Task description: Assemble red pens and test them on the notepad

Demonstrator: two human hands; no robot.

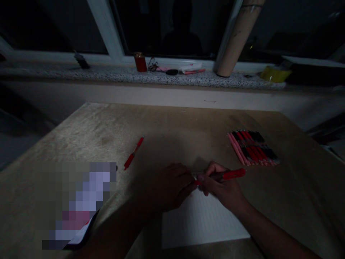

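Observation:
My right hand (222, 189) grips a red pen (234, 174), its red end sticking out to the right past the fingers. My left hand (172, 187) is in dark shadow, fingers curled in, and meets my right fingertips. A small red piece (197, 182) shows between the two hands; whether it belongs to the same pen I cannot tell. Beneath both hands lies a sheet of lined paper (202, 219) on the table. Another red pen (134, 153) rests on the table, up and left of my left hand.
Several red, black and pink pens (253, 147) lie in a row at the right. A phone (86, 212), its screen blurred, is at the left. Along the windowsill (113, 73) stand a red jar (140, 63), a cardboard tube (238, 39) and a yellow item (275, 74).

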